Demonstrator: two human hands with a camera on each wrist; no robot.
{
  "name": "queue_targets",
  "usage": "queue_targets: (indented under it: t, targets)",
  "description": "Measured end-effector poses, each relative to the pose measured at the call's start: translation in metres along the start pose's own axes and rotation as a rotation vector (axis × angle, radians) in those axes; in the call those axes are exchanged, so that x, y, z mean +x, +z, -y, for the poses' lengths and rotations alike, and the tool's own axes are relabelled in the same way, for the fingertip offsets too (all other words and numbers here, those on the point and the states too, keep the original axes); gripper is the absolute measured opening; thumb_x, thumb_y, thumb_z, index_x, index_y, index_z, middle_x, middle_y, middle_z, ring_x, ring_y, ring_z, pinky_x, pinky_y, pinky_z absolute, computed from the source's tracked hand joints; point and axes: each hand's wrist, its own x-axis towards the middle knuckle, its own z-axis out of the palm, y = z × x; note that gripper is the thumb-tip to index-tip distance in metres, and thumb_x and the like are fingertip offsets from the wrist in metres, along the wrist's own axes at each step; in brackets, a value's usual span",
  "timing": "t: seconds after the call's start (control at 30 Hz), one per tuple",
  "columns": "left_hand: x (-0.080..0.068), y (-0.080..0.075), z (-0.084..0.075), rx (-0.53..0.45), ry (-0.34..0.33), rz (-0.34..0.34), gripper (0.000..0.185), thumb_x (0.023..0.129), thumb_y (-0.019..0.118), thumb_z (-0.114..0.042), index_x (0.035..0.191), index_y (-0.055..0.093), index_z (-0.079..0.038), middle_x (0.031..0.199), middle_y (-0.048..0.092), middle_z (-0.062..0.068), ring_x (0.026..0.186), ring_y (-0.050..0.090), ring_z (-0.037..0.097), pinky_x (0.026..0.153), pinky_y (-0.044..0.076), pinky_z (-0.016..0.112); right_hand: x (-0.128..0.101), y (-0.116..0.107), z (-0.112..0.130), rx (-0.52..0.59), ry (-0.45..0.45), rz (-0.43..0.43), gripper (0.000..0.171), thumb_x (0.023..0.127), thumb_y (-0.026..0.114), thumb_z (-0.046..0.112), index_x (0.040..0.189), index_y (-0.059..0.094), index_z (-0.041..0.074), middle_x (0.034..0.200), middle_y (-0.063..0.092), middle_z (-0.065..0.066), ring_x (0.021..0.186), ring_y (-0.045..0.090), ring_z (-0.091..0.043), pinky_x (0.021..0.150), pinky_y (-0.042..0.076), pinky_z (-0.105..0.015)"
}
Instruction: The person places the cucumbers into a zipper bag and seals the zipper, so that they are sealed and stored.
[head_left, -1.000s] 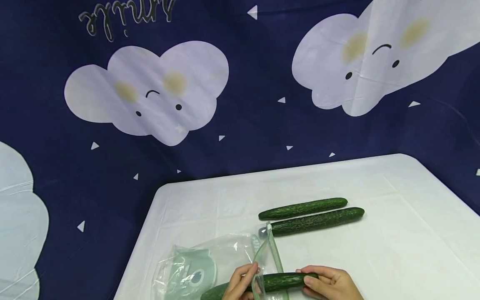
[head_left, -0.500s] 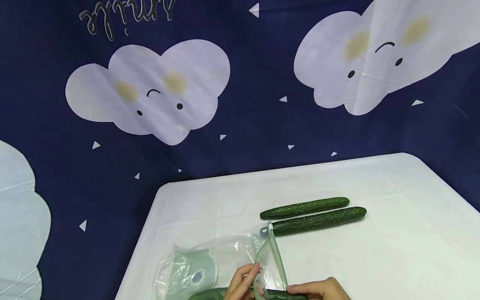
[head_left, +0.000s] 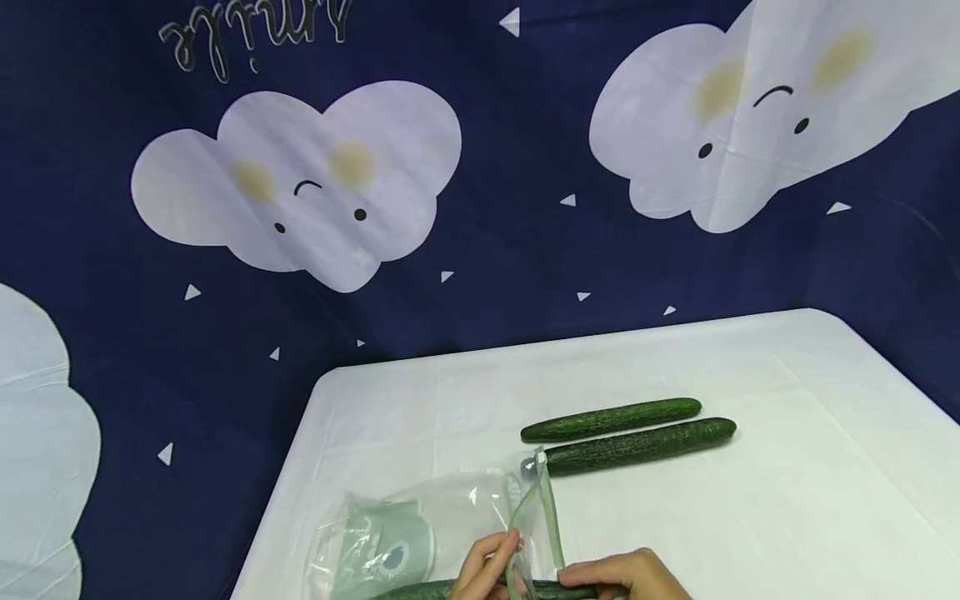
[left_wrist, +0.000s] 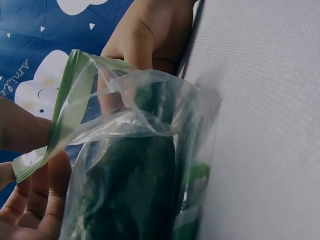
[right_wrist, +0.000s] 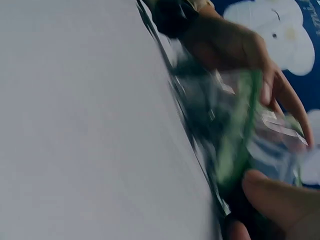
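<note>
Left hand (head_left: 480, 571) pinching bag (head_left: 420, 533) mouth wide, right hand (head_left: 622, 575) gripping cucumber (head_left: 450, 590) end, long axis pointing leftward into bag.

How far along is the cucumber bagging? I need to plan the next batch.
Nothing is fully bagged yet. In hand: the left hand holds the zip bag open while the right hand pushes one cucumber in. Left: two cucumbers on the table.

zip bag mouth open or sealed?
Open. The left hand holds the zip bag by its green strip, and the cucumber held by the right hand passes through the mouth.
</note>
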Motion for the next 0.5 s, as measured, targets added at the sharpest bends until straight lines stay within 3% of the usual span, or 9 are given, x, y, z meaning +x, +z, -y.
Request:
queue_targets:
  t: [0.1,0.23,0.5]
  targets:
    - [-0.001,0.002,0.002,0.008,0.01,0.002,0.06,0.084,0.059,0.01,0.139,0.033,0.012,0.128,0.039,0.022,0.087,0.056,0.018,0.058,0.052,0.023,-0.008,-0.018,0.0,-0.022,-0.027,0.018,0.031,0.082,0.069,0.0,0.113,0.068,0.003,0.109,0.066,-0.011,0.086,0.067,-0.016,0.062,0.055,-0.025]
    - [-0.002,0.006,0.003,0.047,0.04,-0.021,0.06,0.083,0.06,0.012,0.138,0.034,0.013,0.128,0.041,0.021,0.083,0.057,0.015,0.057,0.05,0.017,-0.015,-0.037,0.001,-0.006,0.022,0.034,0.026,0.083,0.067,-0.002,0.108,0.071,0.005,0.106,0.068,-0.009,0.089,0.066,-0.019,0.067,0.055,-0.029]
    - [-0.003,0.01,0.001,0.079,0.088,-0.079,0.059,0.08,0.062,0.016,0.134,0.037,0.015,0.127,0.043,0.02,0.081,0.058,0.013,0.056,0.049,0.014,-0.014,-0.026,-0.008,-0.237,-0.158,-0.011,0.022,0.079,0.075,0.009,0.1,0.074,0.016,0.097,0.07,0.004,0.1,0.063,-0.027,0.08,0.051,-0.023]
